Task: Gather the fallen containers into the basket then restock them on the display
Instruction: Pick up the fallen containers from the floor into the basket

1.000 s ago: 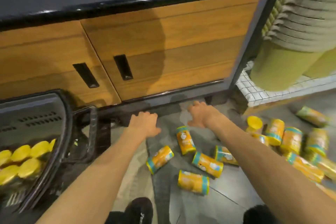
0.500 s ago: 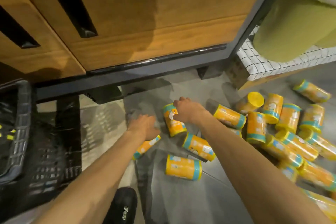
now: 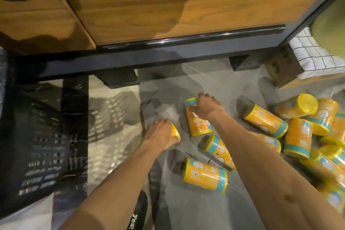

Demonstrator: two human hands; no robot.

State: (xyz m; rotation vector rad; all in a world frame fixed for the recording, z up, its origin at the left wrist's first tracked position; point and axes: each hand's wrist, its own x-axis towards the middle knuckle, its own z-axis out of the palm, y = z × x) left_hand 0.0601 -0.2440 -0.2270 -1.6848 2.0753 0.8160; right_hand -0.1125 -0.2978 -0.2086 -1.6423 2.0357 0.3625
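left hand (image 3: 159, 133) curled round a mostly hidden can (image 3: 175, 131), frame centre | right hand (image 3: 207, 107) grips upper can (image 3: 198, 126) | basket (image 3: 37, 145) lower left

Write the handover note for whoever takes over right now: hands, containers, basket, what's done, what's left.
Left hand: grips a mostly hidden container on the floor.
Right hand: grips the top end of a lying container.
Basket: on the floor to the left, its inside out of view.
Loose containers lie by the arms, with a pile to the right.
Done: nothing visibly binned or restocked.
Left: basket these two, gather the rest, restock the display.
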